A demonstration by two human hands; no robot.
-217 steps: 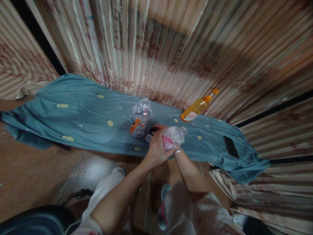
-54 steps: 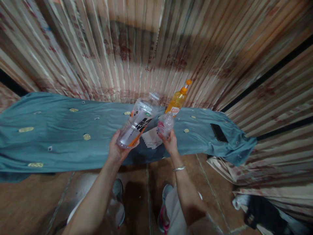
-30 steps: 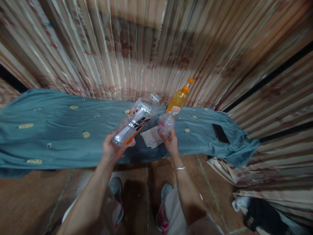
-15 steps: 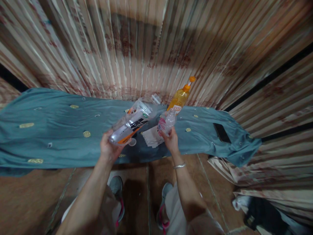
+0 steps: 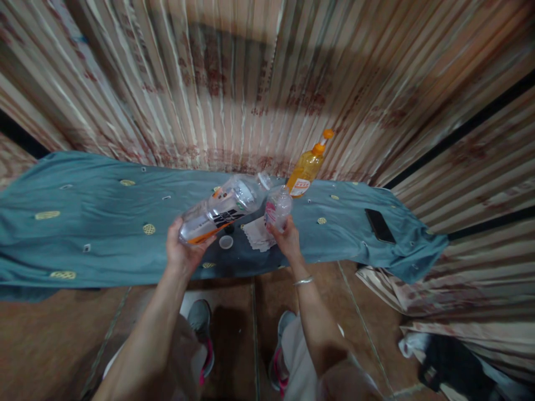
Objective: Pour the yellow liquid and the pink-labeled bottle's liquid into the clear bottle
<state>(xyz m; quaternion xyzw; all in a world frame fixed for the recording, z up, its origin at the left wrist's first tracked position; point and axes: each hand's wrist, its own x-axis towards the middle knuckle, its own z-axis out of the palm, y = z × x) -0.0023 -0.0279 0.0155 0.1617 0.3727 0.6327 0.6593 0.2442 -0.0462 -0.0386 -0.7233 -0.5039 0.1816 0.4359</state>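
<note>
A large clear plastic bottle [image 5: 221, 210] with an orange, black and silver label lies tilted in my left hand [image 5: 184, 248], its uncapped-looking neck pointing up and right. My fingers wrap its lower end. My right hand [image 5: 287, 238] is closed round a small clear plastic bottle [image 5: 279, 207] with a pink label, held close to the large bottle's mouth; I cannot tell whether they touch. Below them a white round cap [image 5: 226, 242] and a pale folded cloth [image 5: 258, 234] lie on the teal cloth-covered surface [image 5: 104, 223]. Behind stands a pump bottle of yellow liquid [image 5: 306, 170].
A black phone [image 5: 379, 225] rests at the right end of the covered surface. Pleated curtains [image 5: 234, 94] hang behind it and at the right. Dark fabric [image 5: 455, 365] lies on the tiled floor [image 5: 234, 334] at lower right, and my shoes [image 5: 199, 320] are below.
The large bottle has tilted flatter and shifted slightly left with my left hand. My right hand has moved the small bottle left, away from the pump bottle and closer to the large one's neck.
</note>
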